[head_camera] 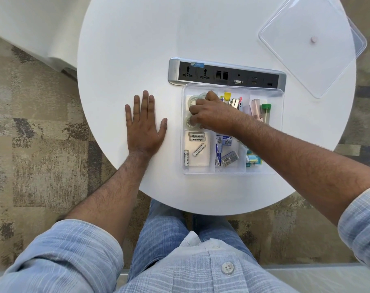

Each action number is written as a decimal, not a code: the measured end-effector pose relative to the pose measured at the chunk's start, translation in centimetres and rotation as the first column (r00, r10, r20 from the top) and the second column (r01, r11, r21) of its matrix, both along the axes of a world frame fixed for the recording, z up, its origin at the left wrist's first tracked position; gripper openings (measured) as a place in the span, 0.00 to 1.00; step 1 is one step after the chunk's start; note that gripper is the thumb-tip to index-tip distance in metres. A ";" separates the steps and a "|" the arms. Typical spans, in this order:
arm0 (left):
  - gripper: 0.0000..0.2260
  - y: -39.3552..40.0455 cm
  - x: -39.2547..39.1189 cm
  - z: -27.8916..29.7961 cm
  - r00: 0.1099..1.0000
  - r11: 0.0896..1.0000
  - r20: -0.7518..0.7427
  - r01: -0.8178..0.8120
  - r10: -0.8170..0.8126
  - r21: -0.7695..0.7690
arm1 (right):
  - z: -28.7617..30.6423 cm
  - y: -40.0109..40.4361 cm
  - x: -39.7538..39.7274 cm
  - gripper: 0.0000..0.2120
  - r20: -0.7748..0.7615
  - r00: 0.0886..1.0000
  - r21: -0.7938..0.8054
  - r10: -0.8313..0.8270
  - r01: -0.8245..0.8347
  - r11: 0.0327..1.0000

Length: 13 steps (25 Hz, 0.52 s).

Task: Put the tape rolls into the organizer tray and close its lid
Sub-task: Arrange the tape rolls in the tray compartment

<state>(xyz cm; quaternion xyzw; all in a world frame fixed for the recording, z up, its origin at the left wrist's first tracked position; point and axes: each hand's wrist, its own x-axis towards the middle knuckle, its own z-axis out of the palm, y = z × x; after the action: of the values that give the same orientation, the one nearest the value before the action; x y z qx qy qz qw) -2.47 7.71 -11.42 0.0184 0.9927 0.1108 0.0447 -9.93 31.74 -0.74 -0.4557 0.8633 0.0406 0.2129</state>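
A clear organizer tray (232, 171) stands on the round white table (127, 49), just in front of the socket strip. Clear tape rolls (193, 99) lie in its back left compartment; another roll (189, 122) shows under my fingers. My right hand (211, 113) reaches into that compartment with its fingers curled over the rolls, and hides part of them. Palm down, my left hand (145, 125) lies flat on the table left of the tray, fingers spread. The clear lid (311, 45) lies apart at the table's far right, partly over the edge.
A silver and black socket strip (226, 74) is set into the table behind the tray. Other compartments hold batteries (198, 138), staple boxes (224, 153), a stapler and clips (235, 102), tubes (262, 111) and sticky notes (253, 159). Patterned carpet surrounds the table.
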 end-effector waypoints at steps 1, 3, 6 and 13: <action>0.34 0.0 0.0 0.0 1.000 1.000 -0.001 -0.001 0.001 0.001 | 0.0 0.0 0.0 0.15 0.002 1.000 -0.003 0.002 -0.002 1.000; 0.34 0.0 0.0 0.0 1.000 1.000 -0.005 -0.004 0.004 0.006 | 0.0 0.0 0.1 0.14 0.000 1.000 -0.005 0.009 -0.009 1.000; 0.34 0.0 0.0 0.0 1.000 1.000 -0.009 -0.007 0.007 0.004 | -0.1 0.2 0.0 0.15 0.006 1.000 -0.023 0.005 -0.005 1.000; 0.34 0.0 0.0 -0.1 1.000 1.000 -0.009 -0.001 0.001 0.015 | -0.2 0.8 -0.1 0.21 0.030 0.997 -0.061 -0.066 0.068 0.996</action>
<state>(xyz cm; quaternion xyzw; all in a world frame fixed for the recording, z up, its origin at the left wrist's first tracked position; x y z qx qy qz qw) -2.48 7.68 -11.53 0.0187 0.9920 0.1180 0.0398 -10.05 32.57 -0.93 -0.4334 0.8759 0.0003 0.2121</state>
